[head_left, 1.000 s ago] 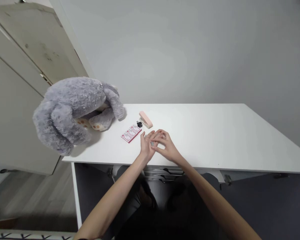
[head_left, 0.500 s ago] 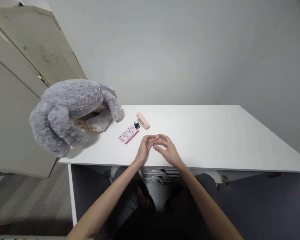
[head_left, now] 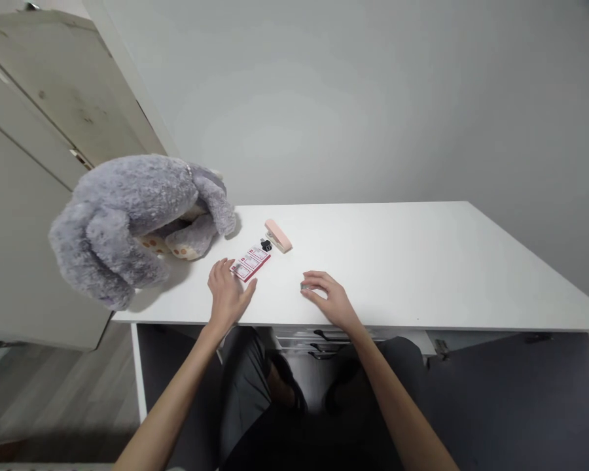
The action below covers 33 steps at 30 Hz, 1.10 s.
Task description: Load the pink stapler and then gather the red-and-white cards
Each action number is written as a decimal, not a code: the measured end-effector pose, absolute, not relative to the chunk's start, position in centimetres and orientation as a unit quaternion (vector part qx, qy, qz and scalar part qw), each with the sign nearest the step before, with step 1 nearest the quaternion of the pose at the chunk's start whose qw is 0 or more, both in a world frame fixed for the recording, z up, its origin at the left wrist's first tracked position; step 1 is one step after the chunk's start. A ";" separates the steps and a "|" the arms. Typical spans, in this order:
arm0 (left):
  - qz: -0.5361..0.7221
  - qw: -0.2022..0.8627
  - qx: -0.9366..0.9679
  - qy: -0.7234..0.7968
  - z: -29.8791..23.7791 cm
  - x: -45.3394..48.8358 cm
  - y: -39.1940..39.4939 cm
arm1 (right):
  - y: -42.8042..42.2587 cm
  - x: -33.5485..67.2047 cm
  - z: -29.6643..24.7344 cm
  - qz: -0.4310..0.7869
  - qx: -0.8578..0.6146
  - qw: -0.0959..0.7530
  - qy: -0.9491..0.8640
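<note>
My left hand (head_left: 227, 292) rests on the white tabletop with thumb and fingers apart. Its fingertips are at the near left edge of a row of small white and red boxes (head_left: 250, 263), and nothing is in its grasp. Between the thumb and fingers of my right hand (head_left: 330, 297) is a small silvery piece (head_left: 303, 286), too small to identify. Just beyond the boxes lies a little black object (head_left: 266, 245) with a metal end. Beside it a pale pink stapler (head_left: 278, 235) lies at a slant.
A large grey plush toy (head_left: 137, 216) slumps over the left end of the white table (head_left: 422, 261). Behind the table rises a plain wall (head_left: 324, 111). Under the tabletop are drawers with black handles (head_left: 324, 337), and my legs are beneath.
My left hand has parted from the right and moved left to the boxes, its fingers now spread. My right hand stays nearly in place with the silvery piece.
</note>
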<state>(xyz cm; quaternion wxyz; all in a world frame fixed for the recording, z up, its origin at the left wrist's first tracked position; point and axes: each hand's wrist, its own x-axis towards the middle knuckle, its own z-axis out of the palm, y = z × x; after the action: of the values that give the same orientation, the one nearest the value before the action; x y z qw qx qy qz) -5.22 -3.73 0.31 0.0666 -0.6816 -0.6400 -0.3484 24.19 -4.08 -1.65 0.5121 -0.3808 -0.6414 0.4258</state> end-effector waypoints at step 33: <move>-0.392 -0.194 -0.749 -0.498 0.3 1.3 -5.7 | -4.2 24.7 -0.6 0.473 -0.354 0.471 -0.655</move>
<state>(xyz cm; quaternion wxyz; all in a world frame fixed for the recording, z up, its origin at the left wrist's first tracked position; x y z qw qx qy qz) 1.26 -5.73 0.34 -0.1945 -0.7490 -0.4976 -0.3918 24.67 -4.25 -0.60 0.4712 -0.3545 -0.6550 0.4725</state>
